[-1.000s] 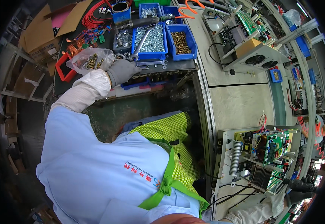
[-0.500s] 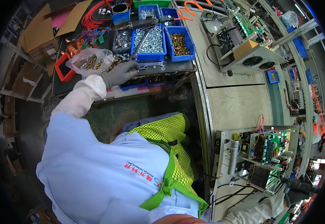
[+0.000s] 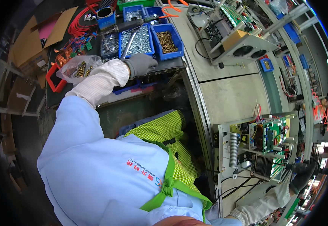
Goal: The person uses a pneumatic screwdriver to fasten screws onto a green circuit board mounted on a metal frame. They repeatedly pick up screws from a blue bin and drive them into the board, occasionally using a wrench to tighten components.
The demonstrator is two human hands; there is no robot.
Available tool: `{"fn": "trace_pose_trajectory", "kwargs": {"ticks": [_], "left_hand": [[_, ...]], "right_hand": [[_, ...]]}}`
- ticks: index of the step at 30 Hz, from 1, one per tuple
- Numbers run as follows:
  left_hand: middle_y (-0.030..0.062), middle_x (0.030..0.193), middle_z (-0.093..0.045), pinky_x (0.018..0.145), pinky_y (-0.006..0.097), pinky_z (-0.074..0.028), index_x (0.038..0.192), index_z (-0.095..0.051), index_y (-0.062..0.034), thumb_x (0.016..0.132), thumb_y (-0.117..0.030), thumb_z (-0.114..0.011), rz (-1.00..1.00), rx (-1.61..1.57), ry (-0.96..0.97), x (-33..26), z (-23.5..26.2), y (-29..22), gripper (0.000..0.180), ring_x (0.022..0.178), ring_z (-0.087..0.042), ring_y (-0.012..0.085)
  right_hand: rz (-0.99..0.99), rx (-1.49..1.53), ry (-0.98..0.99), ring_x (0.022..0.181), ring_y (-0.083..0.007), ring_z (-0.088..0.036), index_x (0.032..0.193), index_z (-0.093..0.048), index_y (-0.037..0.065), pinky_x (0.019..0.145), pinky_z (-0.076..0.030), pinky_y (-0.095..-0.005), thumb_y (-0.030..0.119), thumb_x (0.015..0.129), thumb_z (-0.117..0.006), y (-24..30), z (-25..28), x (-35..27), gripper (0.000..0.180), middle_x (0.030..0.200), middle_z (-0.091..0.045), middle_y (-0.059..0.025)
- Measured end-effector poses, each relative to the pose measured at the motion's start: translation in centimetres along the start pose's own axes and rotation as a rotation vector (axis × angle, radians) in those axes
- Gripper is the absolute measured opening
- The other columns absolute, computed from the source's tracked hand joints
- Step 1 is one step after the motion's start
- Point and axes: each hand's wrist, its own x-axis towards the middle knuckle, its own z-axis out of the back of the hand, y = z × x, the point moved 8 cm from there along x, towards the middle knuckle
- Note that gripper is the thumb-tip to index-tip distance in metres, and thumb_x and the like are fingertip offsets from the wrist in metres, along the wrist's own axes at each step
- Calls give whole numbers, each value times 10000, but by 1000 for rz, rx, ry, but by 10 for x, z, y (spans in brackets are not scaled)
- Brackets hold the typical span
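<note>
My left hand [image 3: 142,64], in a grey glove, is at the front edge of the dark workbench, just before a blue bin of washers [image 3: 138,42]. Its fingers are curled downward, and whatever they grip is hidden. A wrench [image 3: 130,42] lies slanted across that bin, its lower end beside the hand. Right of the hand stands a blue bin of brass screws [image 3: 167,42]. My right hand [image 3: 302,176], in a dark glove at the far right, is closed around a dark cylindrical power tool [image 3: 296,167]. The tool is beside an open electronics chassis [image 3: 260,148] with green boards and a finned heatsink.
A plastic bag of brass fasteners [image 3: 79,69] and a red bin [image 3: 54,77] lie left of my left arm. Another chassis with fans [image 3: 243,49] stands on the grey bench at the back. A cardboard box [image 3: 32,45] is at far left.
My left hand has moved right along the bench edge, over where small wrenches lay. My right hand and its tool have risen slightly in view. The whole view has shifted a little.
</note>
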Motion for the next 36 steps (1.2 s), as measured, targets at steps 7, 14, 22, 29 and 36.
{"fn": "trace_pose_trajectory", "kwargs": {"ticks": [7, 14, 22, 29, 36], "left_hand": [[86, 922, -624, 733, 426, -504, 1077, -614, -163, 829, -221, -561, 25, 182, 132, 7, -17, -4, 260, 887, -623, 299], [165, 955, -632, 797, 449, -479, 1016, -605, -66, 777, -139, -556, -54, 120, 179, 21, -26, -9, 255, 923, -605, 360], [218, 970, -620, 765, 469, -469, 1051, -588, -40, 808, -118, -587, -158, -69, 64, 38, -1, -22, 255, 922, -576, 412], [-64, 704, -418, 529, 211, -293, 980, -580, -29, 913, -173, -578, -291, -1295, 14, 66, 90, -312, 159, 613, -366, 33], [-10, 906, -605, 707, 198, -423, 1046, -615, 8, 907, -146, -603, -987, -1361, -57, 97, 188, -555, 207, 806, -523, 54]], "right_hand": [[-21, 32, 59, 576, -104, -504, 1148, -562, 61, 553, -465, -279, 374, 944, -503, 0, -11, -3, 378, 669, -533, 9], [-8, -22, 155, 547, -100, -497, 1045, -552, 91, 528, -449, -277, 355, 930, -530, 11, -17, -24, 289, 646, -527, 20], [160, -214, 249, 460, -88, -462, 735, -534, 152, 454, -397, -264, 302, 893, -599, 19, -63, -61, 227, 573, -496, 50], [476, -39, 151, 536, -96, -544, 946, -551, 50, 476, -453, -252, 49, 728, -712, 42, -71, -76, 271, 696, -592, -17], [381, -16, 328, 629, -113, -565, 940, -596, 57, 572, -483, -286, 93, 675, -770, 49, -97, -113, 319, 733, -602, -5]]}}
